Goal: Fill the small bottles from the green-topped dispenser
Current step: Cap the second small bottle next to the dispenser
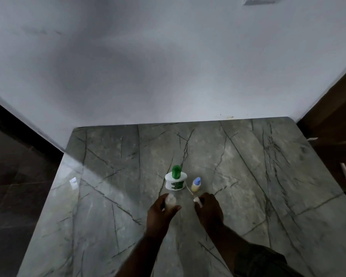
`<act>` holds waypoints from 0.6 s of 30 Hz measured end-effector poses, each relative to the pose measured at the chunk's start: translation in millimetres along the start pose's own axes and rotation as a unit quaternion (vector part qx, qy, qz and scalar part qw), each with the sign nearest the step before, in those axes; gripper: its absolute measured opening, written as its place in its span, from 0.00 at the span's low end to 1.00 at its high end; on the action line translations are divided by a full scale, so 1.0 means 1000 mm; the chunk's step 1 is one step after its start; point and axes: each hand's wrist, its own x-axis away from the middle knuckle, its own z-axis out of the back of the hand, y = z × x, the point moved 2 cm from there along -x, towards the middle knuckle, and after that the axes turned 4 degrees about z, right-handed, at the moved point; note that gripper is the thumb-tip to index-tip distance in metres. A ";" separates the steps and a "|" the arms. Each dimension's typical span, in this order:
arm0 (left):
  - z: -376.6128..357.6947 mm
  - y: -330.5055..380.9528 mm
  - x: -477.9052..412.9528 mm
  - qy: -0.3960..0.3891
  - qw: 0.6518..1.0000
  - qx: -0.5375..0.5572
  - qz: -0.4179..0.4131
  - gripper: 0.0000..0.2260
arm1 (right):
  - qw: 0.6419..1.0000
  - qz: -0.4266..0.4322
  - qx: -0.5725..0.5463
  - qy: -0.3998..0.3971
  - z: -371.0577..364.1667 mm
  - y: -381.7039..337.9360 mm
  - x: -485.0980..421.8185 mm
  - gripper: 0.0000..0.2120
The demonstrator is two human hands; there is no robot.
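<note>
Uncapping step, I reckon: my left hand (161, 208) grips a small clear plastic bottle (170, 200), my right hand (208, 208) pinches its little white cap (197, 201). White green-topped dispenser (175, 179) stands just beyond; next move is lining the bottle's mouth up with its nozzle.

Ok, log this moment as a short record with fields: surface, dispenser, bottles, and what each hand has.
surface: grey-green marble table against a white wall
dispenser: white tub with green top, upright, capped
standing bottle: small bottle with blue cap, yellowish liquid inside, right of dispenser
left hand: grips a small clear bottle, fill level unclear
right hand: holds a small white piece, likely a cap or nozzle
</note>
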 end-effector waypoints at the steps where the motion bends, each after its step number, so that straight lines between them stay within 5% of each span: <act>1: 0.000 0.001 0.000 0.002 1.000 0.002 0.000 0.20 | 1.000 0.000 -0.010 0.002 0.002 0.002 0.007 0.10; 7: 0.000 0.005 0.001 0.001 1.000 -0.007 -0.005 0.25 | 0.990 0.046 -0.131 -0.031 0.034 0.023 0.059 0.05; 14: -0.002 0.014 0.010 -0.006 1.000 0.009 -0.011 0.21 | 0.932 0.035 -0.359 0.031 0.128 -0.008 0.069 0.10; 18: -0.004 0.020 0.017 -0.015 1.000 0.014 -0.023 0.20 | 0.933 0.136 -0.334 0.014 0.174 -0.057 0.062 0.07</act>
